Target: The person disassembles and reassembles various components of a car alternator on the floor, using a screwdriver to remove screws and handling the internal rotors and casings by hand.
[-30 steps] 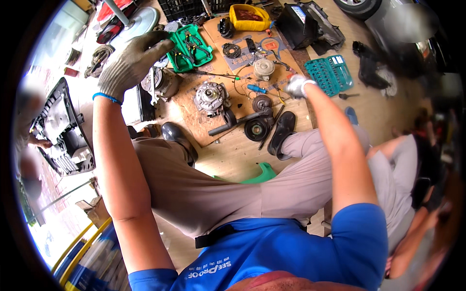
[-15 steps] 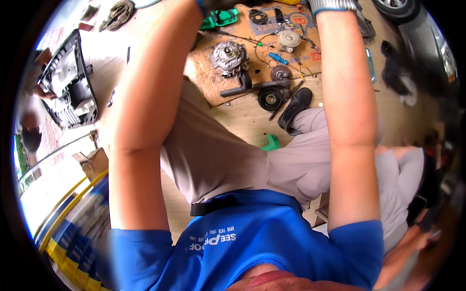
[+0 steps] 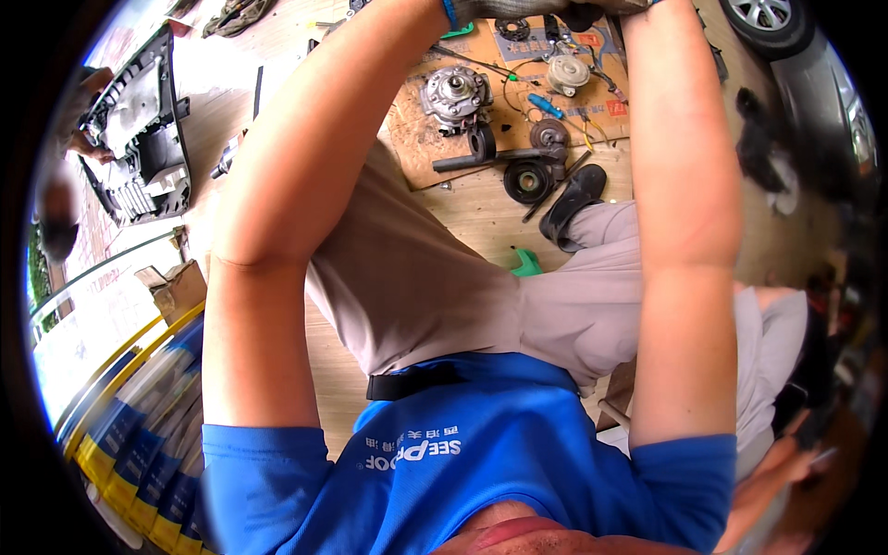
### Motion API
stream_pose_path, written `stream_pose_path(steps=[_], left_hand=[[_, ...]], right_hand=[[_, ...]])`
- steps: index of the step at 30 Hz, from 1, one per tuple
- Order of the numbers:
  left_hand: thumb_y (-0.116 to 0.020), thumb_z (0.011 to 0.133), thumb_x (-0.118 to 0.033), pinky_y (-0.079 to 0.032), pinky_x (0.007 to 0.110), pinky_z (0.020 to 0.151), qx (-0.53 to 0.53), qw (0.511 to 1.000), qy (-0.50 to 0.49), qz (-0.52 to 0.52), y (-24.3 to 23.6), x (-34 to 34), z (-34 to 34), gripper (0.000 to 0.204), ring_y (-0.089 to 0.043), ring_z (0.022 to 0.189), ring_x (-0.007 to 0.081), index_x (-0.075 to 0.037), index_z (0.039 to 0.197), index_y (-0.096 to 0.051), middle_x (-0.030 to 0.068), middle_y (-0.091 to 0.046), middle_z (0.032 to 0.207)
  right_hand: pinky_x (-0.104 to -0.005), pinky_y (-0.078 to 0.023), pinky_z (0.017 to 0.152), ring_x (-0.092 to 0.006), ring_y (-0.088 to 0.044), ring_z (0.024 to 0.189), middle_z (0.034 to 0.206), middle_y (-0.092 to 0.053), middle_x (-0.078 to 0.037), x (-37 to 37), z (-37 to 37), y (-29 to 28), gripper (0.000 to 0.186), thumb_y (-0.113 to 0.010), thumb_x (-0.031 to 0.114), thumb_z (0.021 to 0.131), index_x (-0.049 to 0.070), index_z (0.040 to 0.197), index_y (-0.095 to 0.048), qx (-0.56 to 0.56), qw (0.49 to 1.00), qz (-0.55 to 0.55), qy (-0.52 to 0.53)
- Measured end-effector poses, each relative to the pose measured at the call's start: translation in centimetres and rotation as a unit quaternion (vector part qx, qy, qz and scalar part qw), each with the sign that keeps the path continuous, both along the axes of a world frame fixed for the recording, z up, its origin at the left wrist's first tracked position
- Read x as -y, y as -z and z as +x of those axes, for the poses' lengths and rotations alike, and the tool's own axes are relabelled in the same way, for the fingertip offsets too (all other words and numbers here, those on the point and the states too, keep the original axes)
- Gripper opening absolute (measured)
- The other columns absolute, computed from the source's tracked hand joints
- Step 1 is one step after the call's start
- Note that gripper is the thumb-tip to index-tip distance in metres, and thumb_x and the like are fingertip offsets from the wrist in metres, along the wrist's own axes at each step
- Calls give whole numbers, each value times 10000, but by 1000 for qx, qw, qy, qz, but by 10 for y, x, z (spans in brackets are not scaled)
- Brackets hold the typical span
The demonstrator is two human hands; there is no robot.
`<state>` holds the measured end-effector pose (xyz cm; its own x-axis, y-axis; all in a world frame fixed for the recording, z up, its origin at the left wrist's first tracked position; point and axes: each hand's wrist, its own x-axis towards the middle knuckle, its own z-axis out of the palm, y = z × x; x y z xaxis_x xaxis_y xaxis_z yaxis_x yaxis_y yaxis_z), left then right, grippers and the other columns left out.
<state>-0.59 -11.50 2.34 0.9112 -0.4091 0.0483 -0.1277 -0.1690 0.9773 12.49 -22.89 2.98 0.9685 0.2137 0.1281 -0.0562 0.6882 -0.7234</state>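
Note:
My left hand [image 3: 507, 6], in a grey work glove with a blue cuff, reaches the top edge of the view. Close beside it is my right hand [image 3: 627, 5], also gloved. The hands nearly meet around a dark rounded shape [image 3: 583, 16] that I cannot make out; the frame edge cuts off most of the fingers. Below them, several parts lie on a cardboard sheet [image 3: 416, 153]: a silver metal hub-like part [image 3: 456, 97], a round silver motor-like part [image 3: 567, 74] with wires, a blue-handled tool [image 3: 546, 105] and a black pulley [image 3: 528, 181].
A dark bar [image 3: 499, 159] lies by the cardboard's near edge, beside my black shoe [image 3: 573, 205]. Left stands a large black plastic panel [image 3: 139, 139] with another person's hand near it. Blue-and-yellow packages [image 3: 139, 462] fill a rack lower left. A car wheel [image 3: 766, 20] is at upper right.
The view has shifted, so the floor parts sit slightly right and higher. My hands have come closer together at the top edge, the left one moving right.

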Motion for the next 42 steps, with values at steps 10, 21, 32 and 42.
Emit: stream_pose_path(steps=[10,21,32,42], left_hand=[[-712,965,-471,-526,301,674,72,977,-64,189,-11,-15,-10,488,-620,675,121,15,943,-760,61,-698,748],[-729,989,-300,-504,267,615,-14,988,-83,-132,8,-12,1,298,-617,661,107,-22,882,-734,34,-688,768],[-696,1001,-372,-548,261,730,72,986,16,-151,-12,-4,-24,337,-648,769,97,-38,1016,-740,21,-720,866],[-604,987,-475,-541,423,863,100,870,-196,442,-17,-78,-15,497,-723,944,314,-49,1201,-741,235,-751,1039]], right_hand=[[-403,-542,658,-243,-651,697,780,-689,-65,-17,-12,-2,333,-619,391,1009,89,886,-686,17,997,-66,-27],[-391,-524,656,-236,-665,720,809,-709,-65,-26,-28,-4,338,-634,381,996,64,923,-724,69,977,-195,-44],[-379,-507,655,-229,-679,743,839,-729,-64,20,-60,-14,352,-648,370,984,38,961,-763,254,789,-559,-28],[-431,-441,1106,-397,-582,1318,1384,-618,-274,217,-5,91,680,-645,534,933,0,1354,-643,175,424,-887,-57]])
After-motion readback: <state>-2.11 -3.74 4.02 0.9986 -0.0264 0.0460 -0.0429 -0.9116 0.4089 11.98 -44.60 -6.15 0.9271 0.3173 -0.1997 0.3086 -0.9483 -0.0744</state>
